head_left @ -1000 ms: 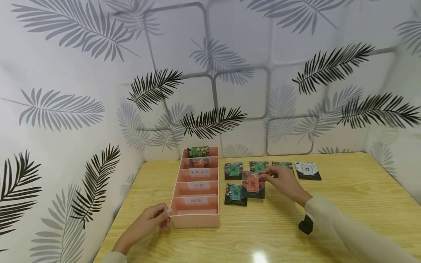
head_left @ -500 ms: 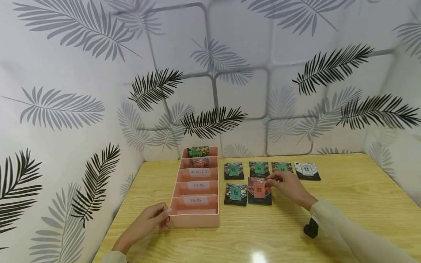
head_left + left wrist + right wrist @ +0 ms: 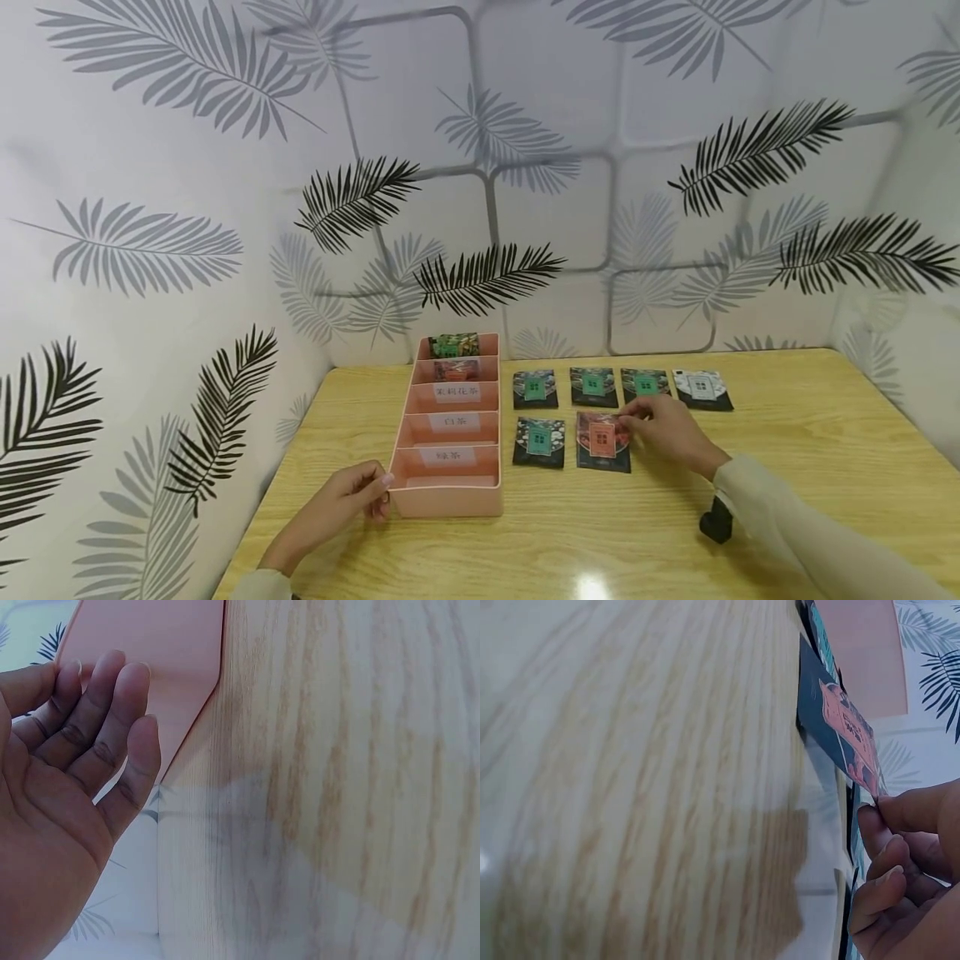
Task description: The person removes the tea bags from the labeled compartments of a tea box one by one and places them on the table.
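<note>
My right hand (image 3: 669, 432) pinches the upper right corner of a red-and-black tea sachet (image 3: 603, 442) between thumb and index finger. In the right wrist view the sachet (image 3: 844, 724) tilts, its lower edge at or close to the table. A pink compartment box (image 3: 447, 502) stands left of it, with paper labels on several dividers. My left hand (image 3: 347, 502) holds the box's near left corner, thumb on the rim; the left wrist view shows its other fingers loosely bent beside the wall. A green sachet (image 3: 453, 345) lies in the farthest compartment, a red one (image 3: 456, 369) in the second.
Left of the held sachet lies a black sachet with a green label (image 3: 539, 442). Behind is a row of several sachets, ending in a white-and-black one (image 3: 702, 390). The wooden table (image 3: 540, 542) meets a leaf-patterned wall (image 3: 525, 208) at the back.
The red sachet has gone from overlapping its left neighbour to lying apart from it, moved right and toward me by my right hand. My left hand has stayed on the box corner.
</note>
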